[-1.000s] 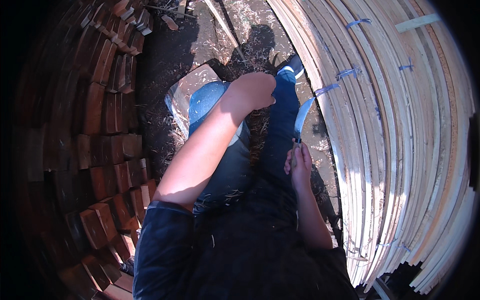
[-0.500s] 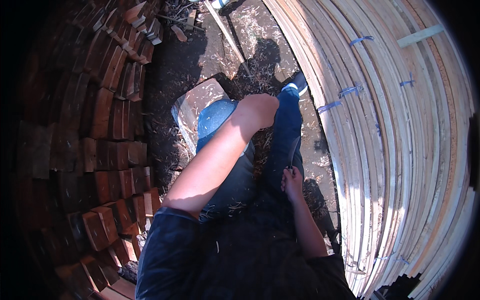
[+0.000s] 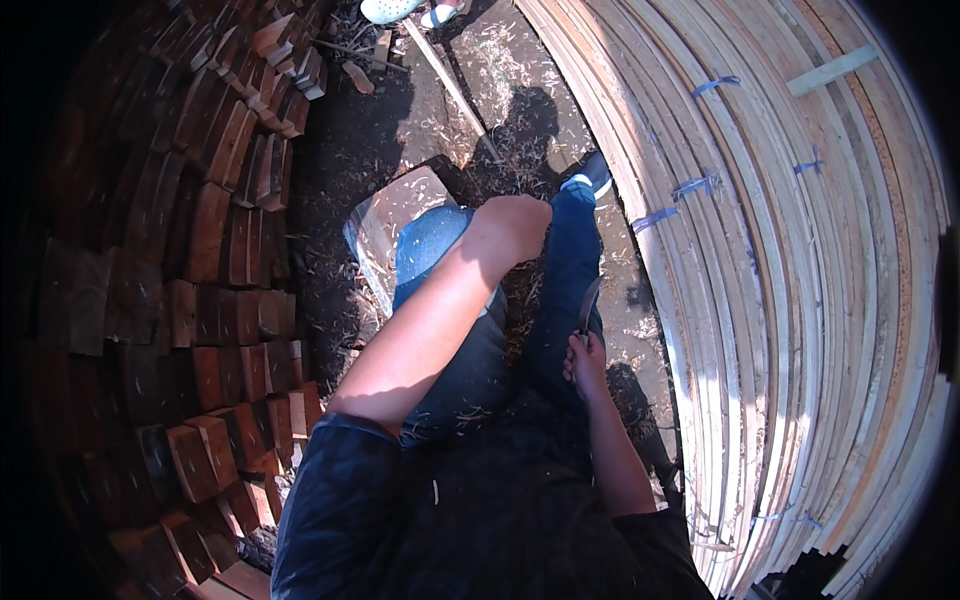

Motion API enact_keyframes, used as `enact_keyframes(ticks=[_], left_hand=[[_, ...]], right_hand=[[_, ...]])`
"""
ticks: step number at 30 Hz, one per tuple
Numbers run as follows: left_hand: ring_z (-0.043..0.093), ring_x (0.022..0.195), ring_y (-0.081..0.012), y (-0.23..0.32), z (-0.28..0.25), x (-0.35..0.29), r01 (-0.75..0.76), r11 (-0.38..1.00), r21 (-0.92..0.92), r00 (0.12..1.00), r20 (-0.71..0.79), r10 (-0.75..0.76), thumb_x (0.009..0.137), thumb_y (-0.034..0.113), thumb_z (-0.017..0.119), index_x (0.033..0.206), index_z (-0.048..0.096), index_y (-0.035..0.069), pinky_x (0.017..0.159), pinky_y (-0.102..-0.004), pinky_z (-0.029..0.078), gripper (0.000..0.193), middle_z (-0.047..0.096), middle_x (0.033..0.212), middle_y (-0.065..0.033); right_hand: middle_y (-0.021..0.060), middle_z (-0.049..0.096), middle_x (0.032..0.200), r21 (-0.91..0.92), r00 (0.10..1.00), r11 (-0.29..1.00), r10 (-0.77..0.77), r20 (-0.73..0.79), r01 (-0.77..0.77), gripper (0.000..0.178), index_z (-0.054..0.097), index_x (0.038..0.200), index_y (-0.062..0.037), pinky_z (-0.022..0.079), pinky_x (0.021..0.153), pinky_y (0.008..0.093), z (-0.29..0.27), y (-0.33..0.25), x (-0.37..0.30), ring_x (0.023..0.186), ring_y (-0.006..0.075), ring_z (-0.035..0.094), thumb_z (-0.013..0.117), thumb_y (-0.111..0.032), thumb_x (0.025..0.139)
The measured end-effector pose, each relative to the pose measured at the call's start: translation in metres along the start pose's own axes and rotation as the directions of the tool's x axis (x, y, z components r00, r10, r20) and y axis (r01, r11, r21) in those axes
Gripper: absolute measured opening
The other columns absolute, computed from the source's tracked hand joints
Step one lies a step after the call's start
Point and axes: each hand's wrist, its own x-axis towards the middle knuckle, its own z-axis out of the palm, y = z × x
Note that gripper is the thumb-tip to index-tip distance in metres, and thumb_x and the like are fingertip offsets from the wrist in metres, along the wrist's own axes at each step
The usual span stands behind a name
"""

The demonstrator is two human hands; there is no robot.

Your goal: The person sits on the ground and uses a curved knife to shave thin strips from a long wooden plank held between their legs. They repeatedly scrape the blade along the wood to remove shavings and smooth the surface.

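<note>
My left hand (image 3: 513, 229) is curled into a fist in front of my bent left knee (image 3: 425, 235), back of the hand facing up. Its fingertips are turned away, so anything inside it is hidden. Lower and to the right, beside my right leg (image 3: 572, 240), my right hand (image 3: 586, 362) grips a knife by its handle. The narrow knife blade (image 3: 590, 305) points forward, up and away from the fist. Pale shavings are scattered over my dark shirt (image 3: 480, 500) and trousers.
Stacked reddish wood blocks (image 3: 210, 230) rise on the left. Long pale wooden strips (image 3: 720, 300), tied with blue bands, fill the right. Ahead lie a flat board (image 3: 408, 190), a long thin stick (image 3: 445, 75) and shavings on dirt. A pale perforated shoe (image 3: 388, 9) shows at the top.
The view has shifted slightly, so more of the shoes at the top shows. Both hands keep nearly the same pose, and the knife blade is tilted a little differently.
</note>
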Motion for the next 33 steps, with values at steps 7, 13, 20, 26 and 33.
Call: enact_keyframes(ticks=[7, 13, 20, 26, 33], left_hand=[[0.063, 0.099, -0.0327, 0.0008, 0.0012, -0.0004, -0.011, 1.0, -0.013, 1.0, -0.005, 0.011, 0.079, 0.009, 0.059, 0.099, 0.063, 0.007, 0.083, -0.0427, 0.051, 0.02, 0.066, 0.099, -0.0155], [0.065, 0.099, -0.032, 0.0015, 0.0006, -0.0026, -0.031, 0.999, 0.028, 0.999, -0.027, 0.032, 0.08, 0.008, 0.057, 0.1, 0.065, 0.007, 0.083, -0.0409, 0.053, 0.021, 0.067, 0.101, -0.0149], [0.063, 0.098, -0.0334, -0.0002, 0.0063, -0.0006, -0.051, 0.999, 0.015, 0.998, -0.041, 0.051, 0.078, 0.007, 0.057, 0.103, 0.061, 0.005, 0.083, -0.0433, 0.051, 0.025, 0.066, 0.099, -0.0167], [0.064, 0.097, -0.0331, 0.001, 0.0015, -0.0051, -0.049, 0.998, 0.034, 0.998, -0.045, 0.051, 0.079, 0.008, 0.057, 0.102, 0.062, 0.006, 0.082, -0.043, 0.052, 0.025, 0.067, 0.097, -0.0165], [0.064, 0.096, -0.0333, 0.0064, -0.0027, -0.0082, -0.032, 0.998, 0.061, 0.999, -0.04, 0.034, 0.079, 0.011, 0.058, 0.102, 0.062, 0.006, 0.081, -0.0432, 0.052, 0.024, 0.067, 0.098, -0.0165]], right_hand=[[-0.0004, 0.047, 0.065, -0.004, 1.0, 1.0, 0.003, 0.016, -0.003, 0.014, 0.05, 0.102, -0.0134, 0.036, 0.034, 0.0248, -0.0026, 0.0022, 0.0032, 0.043, 0.0101, 0.045, 0.059, -0.018, 0.092], [0.0002, 0.047, 0.066, 0.012, 0.999, 1.0, 0.02, 0.03, -0.021, 0.014, 0.05, 0.102, -0.0134, 0.036, 0.035, 0.0252, -0.0008, 0.0003, 0.0021, 0.044, 0.0106, 0.046, 0.058, -0.018, 0.092], [0.0008, 0.047, 0.065, 0.008, 0.999, 1.0, 0.016, 0.034, -0.016, 0.014, 0.049, 0.102, -0.013, 0.036, 0.034, 0.0256, -0.0036, 0.0024, 0.0055, 0.044, 0.0114, 0.046, 0.058, -0.018, 0.092], [0.0008, 0.048, 0.065, 0.025, 0.999, 0.999, 0.018, 0.046, -0.02, 0.015, 0.049, 0.102, -0.0133, 0.036, 0.035, 0.0255, -0.0036, 0.003, 0.0055, 0.044, 0.0114, 0.046, 0.059, -0.018, 0.092], [0.0003, 0.047, 0.065, 0.021, 0.999, 1.0, 0.02, 0.03, -0.02, 0.016, 0.05, 0.103, -0.0136, 0.036, 0.035, 0.0253, -0.005, 0.0031, 0.0046, 0.044, 0.0109, 0.046, 0.06, -0.02, 0.092]])
